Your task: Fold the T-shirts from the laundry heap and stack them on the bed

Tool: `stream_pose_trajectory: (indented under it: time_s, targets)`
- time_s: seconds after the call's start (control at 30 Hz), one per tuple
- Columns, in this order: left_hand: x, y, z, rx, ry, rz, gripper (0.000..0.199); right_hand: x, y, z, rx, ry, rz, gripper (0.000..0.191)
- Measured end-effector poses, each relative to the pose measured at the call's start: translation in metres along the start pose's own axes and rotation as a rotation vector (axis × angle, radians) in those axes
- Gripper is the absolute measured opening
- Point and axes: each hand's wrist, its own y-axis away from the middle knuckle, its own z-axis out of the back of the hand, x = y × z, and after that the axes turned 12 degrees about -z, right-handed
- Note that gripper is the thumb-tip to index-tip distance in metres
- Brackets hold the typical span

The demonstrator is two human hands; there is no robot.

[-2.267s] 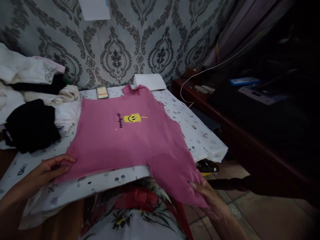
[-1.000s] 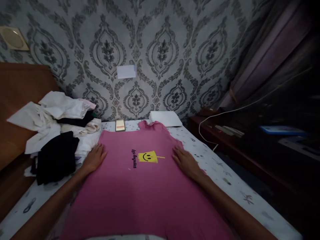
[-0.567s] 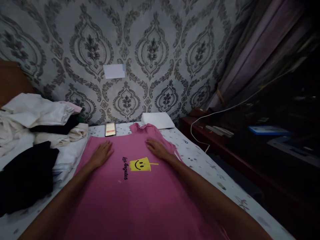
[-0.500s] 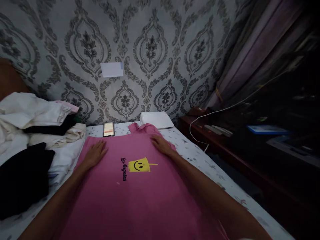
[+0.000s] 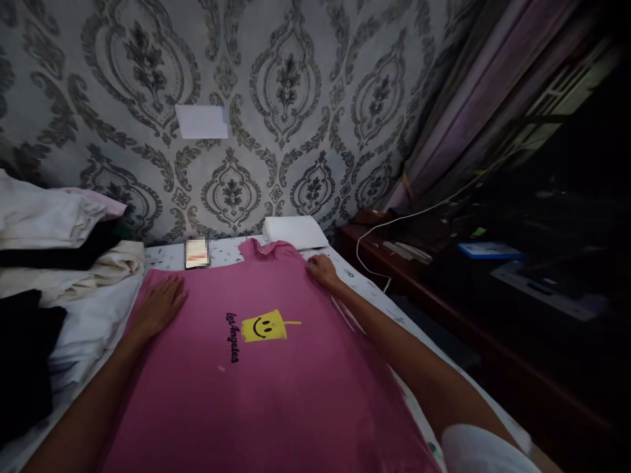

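Observation:
A pink shirt (image 5: 276, 394) lies spread on the bed, printed with a yellow smiling cup and the words "Los Angeles"; its collar is at the far side. My left hand (image 5: 160, 305) rests flat on the shirt's far left part, fingers stretched out. At the shirt's edge right of the collar, my right hand (image 5: 323, 270) has its fingers curled together on the pink cloth.
White, cream and black clothes (image 5: 73, 220) are piled at the left. A lit phone (image 5: 197, 253) and a white folded item (image 5: 296, 231) lie by the patterned wall. A white cable (image 5: 374, 230) hangs over a dark red ledge (image 5: 419, 282) on the right.
My right hand has moved to the shirt's right edge and its fingers have closed on the cloth. The shirt's right sleeve no longer shows spread out. The view has turned slightly right.

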Motion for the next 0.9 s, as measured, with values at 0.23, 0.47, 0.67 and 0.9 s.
stream_pose_trajectory:
  time_s: [0.23, 0.47, 0.67, 0.9]
  targets:
    - [0.002, -0.002, -0.002, 0.021, 0.003, 0.006, 0.063, -0.019, 0.019, 0.025, 0.118, 0.06, -0.064, 0.018]
    - [0.003, -0.003, -0.005, 0.012, -0.007, 0.008, 0.066, -0.023, 0.032, 0.033, -0.002, 0.112, -0.084, 0.012]
    - [-0.003, -0.002, 0.002, 0.026, 0.004, 0.012, 0.063, -0.004, 0.041, 0.029, -0.07, 0.137, 0.023, 0.022]
    - [-0.003, -0.001, 0.001, 0.009, 0.008, 0.017, 0.06, 0.039, 0.031, 0.004, 0.033, 0.135, 0.215, 0.022]
